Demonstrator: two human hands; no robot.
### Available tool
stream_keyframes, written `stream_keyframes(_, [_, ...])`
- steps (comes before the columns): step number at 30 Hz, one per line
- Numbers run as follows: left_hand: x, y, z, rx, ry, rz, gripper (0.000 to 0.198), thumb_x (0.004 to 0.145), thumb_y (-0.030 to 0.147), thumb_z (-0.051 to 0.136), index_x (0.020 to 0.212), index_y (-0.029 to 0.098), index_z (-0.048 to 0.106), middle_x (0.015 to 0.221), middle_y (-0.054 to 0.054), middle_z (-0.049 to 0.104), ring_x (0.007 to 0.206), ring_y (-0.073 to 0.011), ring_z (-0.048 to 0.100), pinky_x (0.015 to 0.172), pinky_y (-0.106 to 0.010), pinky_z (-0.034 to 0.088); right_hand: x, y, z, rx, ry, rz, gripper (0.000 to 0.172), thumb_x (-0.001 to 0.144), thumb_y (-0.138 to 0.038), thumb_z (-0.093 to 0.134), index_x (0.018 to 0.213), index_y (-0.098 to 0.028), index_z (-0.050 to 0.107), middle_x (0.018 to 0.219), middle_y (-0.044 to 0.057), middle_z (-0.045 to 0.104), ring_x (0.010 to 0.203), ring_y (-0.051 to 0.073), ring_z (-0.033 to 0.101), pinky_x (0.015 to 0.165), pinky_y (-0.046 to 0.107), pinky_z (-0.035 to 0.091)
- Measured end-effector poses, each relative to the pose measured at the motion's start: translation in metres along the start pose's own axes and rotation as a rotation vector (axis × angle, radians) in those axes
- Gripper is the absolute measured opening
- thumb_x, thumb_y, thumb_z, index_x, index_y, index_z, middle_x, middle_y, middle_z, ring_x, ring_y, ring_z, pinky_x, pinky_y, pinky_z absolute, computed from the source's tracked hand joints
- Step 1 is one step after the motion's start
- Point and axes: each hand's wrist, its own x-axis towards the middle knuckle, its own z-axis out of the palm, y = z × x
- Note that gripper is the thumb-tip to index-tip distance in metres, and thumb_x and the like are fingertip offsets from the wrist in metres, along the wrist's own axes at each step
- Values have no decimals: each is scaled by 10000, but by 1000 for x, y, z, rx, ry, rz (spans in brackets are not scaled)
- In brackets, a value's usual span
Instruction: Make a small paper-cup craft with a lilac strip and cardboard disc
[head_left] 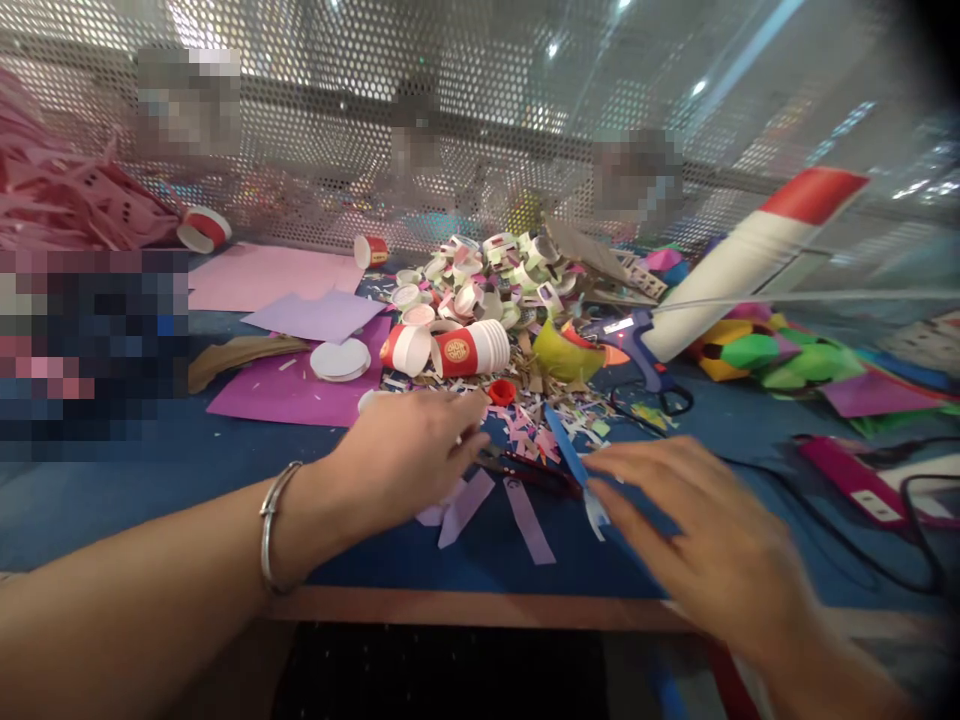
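Note:
My left hand (pixel 409 450), with a metal bangle on the wrist, rests knuckles up on the blue table cover (pixel 150 480), fingers curled over lilac paper strips (pixel 465 505) and the scissors (pixel 525 468). What its fingers hold is hidden. My right hand (pixel 690 515) hovers just right of it, fingers stretched out, with a blue paper strip (pixel 568 452) at its fingertips. Whether it grips that strip is unclear. A red and white paper cup (pixel 469 350) lies on its side just beyond the left hand.
A heap of cut paper cups and scraps (pixel 487 280) fills the centre. A blue glue gun (pixel 637 335) and a large glue bottle (pixel 750 260) lie right, beside coloured paper shapes (pixel 757 350). Purple and pink sheets (pixel 292 395) lie left. Perforated metal screen (pixel 450 130) behind.

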Motion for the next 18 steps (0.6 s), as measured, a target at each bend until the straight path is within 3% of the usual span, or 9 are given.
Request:
stream_keyframes(4, [11, -21, -13, -115, 274, -40, 164, 925, 220, 528, 788, 169, 602, 760, -16, 647, 617, -121, 519, 574, -274, 366, 26, 42, -17, -171, 187, 311, 151, 888, -328, 655, 962, -214, 720, 901, 48, 724, 789, 201, 671, 759, 329, 510])
stream_keyframes(8, [20, -42, -26, -162, 359, -110, 131, 889, 231, 559, 807, 164, 635, 707, -2, 638, 592, -116, 497, 573, -269, 363, 41, 93, -13, -10, 259, 635, 282, 776, -315, 770, 1013, -169, 724, 867, 66, 721, 709, 179, 647, 701, 317, 493])
stream_keyframes(10, [22, -52, -32, -143, 368, -139, 151, 885, 264, 562, 814, 166, 652, 688, 2, 638, 591, -118, 506, 572, -265, 359, 44, 114, -6, 133, 192, 774, 340, 734, -304, 812, 1031, -170, 714, 912, 70, 726, 773, 184, 651, 755, 333, 487])
stream_keyframes(12, [22, -60, -37, -101, 342, -158, 163, 877, 283, 571, 806, 167, 661, 678, 2, 638, 595, -119, 513, 577, -262, 354, 47, 126, 1, 237, 118, 818, 308, 745, -284, 807, 1010, -159, 715, 909, 78, 731, 756, 177, 651, 722, 323, 501])
stream_keyframes(16, [20, -63, -40, -15, 202, -135, 195, 865, 289, 587, 730, 163, 649, 646, 2, 624, 572, -116, 505, 574, -264, 331, 55, 133, 13, 435, -24, 862, 211, 786, -295, 777, 919, -138, 727, 762, 76, 731, 629, 173, 660, 589, 292, 517])
stream_keyframes(18, [19, -57, -35, -10, 148, -101, 190, 866, 269, 587, 720, 163, 647, 654, 0, 626, 583, -120, 516, 582, -263, 332, 58, 133, 18, 467, -34, 867, 222, 774, -319, 788, 877, -133, 725, 659, 45, 694, 544, 151, 622, 546, 276, 497])
